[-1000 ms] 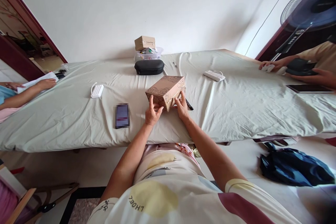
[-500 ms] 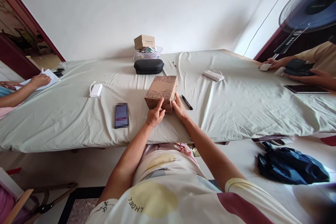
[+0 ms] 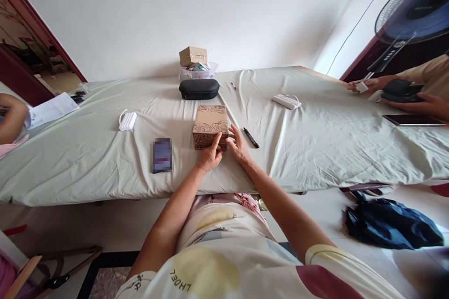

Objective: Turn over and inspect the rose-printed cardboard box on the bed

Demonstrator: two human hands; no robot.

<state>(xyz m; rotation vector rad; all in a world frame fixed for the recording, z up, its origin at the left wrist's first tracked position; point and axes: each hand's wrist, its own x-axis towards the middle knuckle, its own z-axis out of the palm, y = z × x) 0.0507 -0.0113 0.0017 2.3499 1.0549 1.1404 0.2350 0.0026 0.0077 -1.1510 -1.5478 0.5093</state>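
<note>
A brown cardboard box with a printed rose pattern [image 3: 209, 126] stands flat on the table covered with a pale green sheet [image 3: 315, 135], just in front of me. My left hand [image 3: 209, 156] rests against the box's near face, index finger stretched up onto it, holding nothing. My right hand [image 3: 238, 145] touches the box's near right corner with its fingers spread. A black pen [image 3: 251, 137] lies just right of my right hand.
A phone [image 3: 162, 154] lies left of the box, a white pouch [image 3: 127, 120] further left, another white pouch [image 3: 286, 101] to the right. A black case [image 3: 199, 88] and a tub with a small carton [image 3: 193, 56] sit behind. Other people's hands work at both ends.
The box was tilted up in both hands a second ago; it has been turned and set down flat, square to me. My fingers have loosened to a light touch on it.
</note>
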